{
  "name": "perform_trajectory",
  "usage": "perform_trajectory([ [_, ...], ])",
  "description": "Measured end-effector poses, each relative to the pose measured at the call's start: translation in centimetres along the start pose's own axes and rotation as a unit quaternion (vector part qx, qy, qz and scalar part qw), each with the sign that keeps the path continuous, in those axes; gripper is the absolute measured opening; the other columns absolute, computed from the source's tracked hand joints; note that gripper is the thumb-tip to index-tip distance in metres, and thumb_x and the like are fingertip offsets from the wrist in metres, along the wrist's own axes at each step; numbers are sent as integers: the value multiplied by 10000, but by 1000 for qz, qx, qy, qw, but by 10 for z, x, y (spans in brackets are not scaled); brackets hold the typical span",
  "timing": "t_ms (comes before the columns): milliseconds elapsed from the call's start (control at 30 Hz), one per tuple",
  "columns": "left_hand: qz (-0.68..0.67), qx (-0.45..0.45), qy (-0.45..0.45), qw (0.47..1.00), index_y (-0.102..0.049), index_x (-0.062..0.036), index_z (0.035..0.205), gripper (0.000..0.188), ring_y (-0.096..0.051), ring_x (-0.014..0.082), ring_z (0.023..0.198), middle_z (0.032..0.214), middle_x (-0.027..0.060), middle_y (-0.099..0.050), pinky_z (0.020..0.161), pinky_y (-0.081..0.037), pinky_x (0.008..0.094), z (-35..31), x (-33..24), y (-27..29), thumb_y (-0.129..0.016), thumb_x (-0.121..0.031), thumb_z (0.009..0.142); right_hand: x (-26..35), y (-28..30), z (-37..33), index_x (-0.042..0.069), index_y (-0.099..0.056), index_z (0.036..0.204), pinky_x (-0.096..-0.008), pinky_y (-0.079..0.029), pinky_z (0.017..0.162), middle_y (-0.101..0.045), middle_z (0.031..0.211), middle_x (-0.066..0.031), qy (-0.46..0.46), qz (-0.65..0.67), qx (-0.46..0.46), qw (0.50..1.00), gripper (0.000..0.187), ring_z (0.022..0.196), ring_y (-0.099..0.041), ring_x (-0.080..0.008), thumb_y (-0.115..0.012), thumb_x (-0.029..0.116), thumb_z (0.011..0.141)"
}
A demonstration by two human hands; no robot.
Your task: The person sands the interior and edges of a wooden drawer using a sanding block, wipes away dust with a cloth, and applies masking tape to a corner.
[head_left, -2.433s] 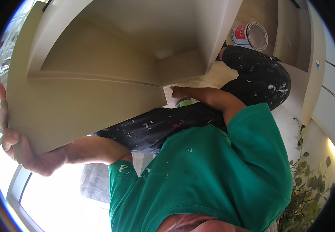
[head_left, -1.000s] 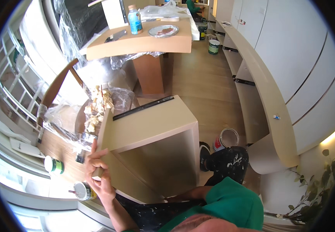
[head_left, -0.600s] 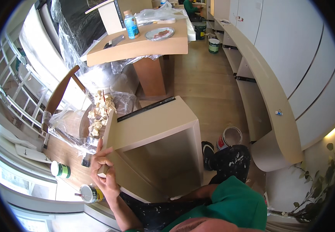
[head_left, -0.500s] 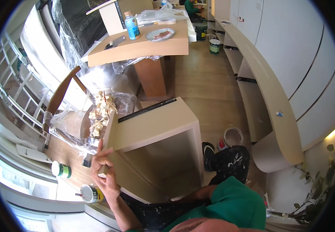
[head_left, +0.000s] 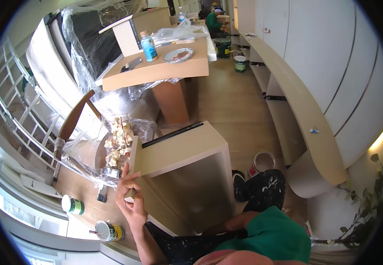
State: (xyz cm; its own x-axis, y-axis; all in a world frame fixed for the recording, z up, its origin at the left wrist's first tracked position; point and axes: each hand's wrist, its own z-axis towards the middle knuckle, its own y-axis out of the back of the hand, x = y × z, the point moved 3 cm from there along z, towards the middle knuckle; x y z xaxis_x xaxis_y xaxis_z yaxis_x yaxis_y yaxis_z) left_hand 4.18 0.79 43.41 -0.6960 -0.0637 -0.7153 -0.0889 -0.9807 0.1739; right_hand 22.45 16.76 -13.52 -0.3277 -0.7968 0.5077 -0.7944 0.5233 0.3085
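A beige drawer box (head_left: 185,152) with a black slide rail (head_left: 172,134) along one side stands tilted in front of me, its hollow facing my lap. My left hand (head_left: 131,201) is at its left panel, with index finger extended and the other fingers and thumb curled round a small beige block-like piece (head_left: 130,194). Whether that piece is loose or part of the panel I cannot tell. My right forearm (head_left: 233,222) reaches to the drawer's near lower edge; the right hand (head_left: 208,229) is mostly hidden there, its fingers out of sight.
Paint cans stand to the left (head_left: 72,205), near left (head_left: 109,231) and by my foot (head_left: 262,162). Crumpled paper (head_left: 119,139) lies on a plastic-wrapped chair (head_left: 73,115). A table (head_left: 156,75) holds a bottle (head_left: 148,47) and plate (head_left: 178,55). A person (head_left: 216,24) works far back.
The whole view has shifted a little, so the drawer and chair sit slightly lower and farther right in it. My left hand keeps its curled grip beside the panel.
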Motion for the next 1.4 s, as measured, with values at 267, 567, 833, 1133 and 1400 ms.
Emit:
perform_trajectory([
  [267, -23, 25, -26, 999, -550, 25, 813, 102, -667, 355, 1132, 946, 196, -672, 1225, -298, 581, 2, 3, -34, -486, 44, 737, 93, 96, -119, 24, -642, 974, -470, -522, 909, -668, 937, -186, 125, -262, -76, 954, 361, 940, -650, -401, -634, 384, 952],
  [567, -39, 59, -48, 996, -560, 30, 808, 107, -670, 370, 1124, 940, 200, -693, 1210, -329, 567, 8, -6, -71, -495, 77, 737, 188, 263, -457, 69, -707, 1029, -424, -526, 876, -693, 965, -93, 454, -114, -609, 641, 143, 930, -673, -300, -736, 110, 896],
  [833, -30, 39, -25, 998, -554, 24, 796, 117, -669, 337, 1104, 948, 217, -696, 1226, -298, 579, 6, -6, -72, -468, 42, 718, 146, 347, -482, 37, -556, 1399, -471, -463, 1068, -636, 1287, -186, 309, -144, -738, 582, 692, 1262, -566, -375, -836, 295, 821],
  [1133, -37, 66, -4, 997, -556, 29, 805, 114, -584, 396, 1284, 1049, 240, -706, 1231, -272, 568, 22, 13, -83, -459, 12, 748, 120, 356, -419, -29, -577, 1364, -447, -499, 1035, -664, 1290, -179, 263, -185, -699, 639, 583, 1206, -621, -341, -728, 21, 802],
  [1400, -78, 148, -32, 985, -599, 34, 831, 138, -523, 441, 1365, 1112, 270, -709, 1209, -307, 537, 46, 18, -104, -485, -25, 779, 98, 328, -438, -10, -599, 1357, -441, -524, 1014, -687, 1246, -187, 241, -160, -748, 598, 578, 1166, -655, -354, -703, -22, 788],
])
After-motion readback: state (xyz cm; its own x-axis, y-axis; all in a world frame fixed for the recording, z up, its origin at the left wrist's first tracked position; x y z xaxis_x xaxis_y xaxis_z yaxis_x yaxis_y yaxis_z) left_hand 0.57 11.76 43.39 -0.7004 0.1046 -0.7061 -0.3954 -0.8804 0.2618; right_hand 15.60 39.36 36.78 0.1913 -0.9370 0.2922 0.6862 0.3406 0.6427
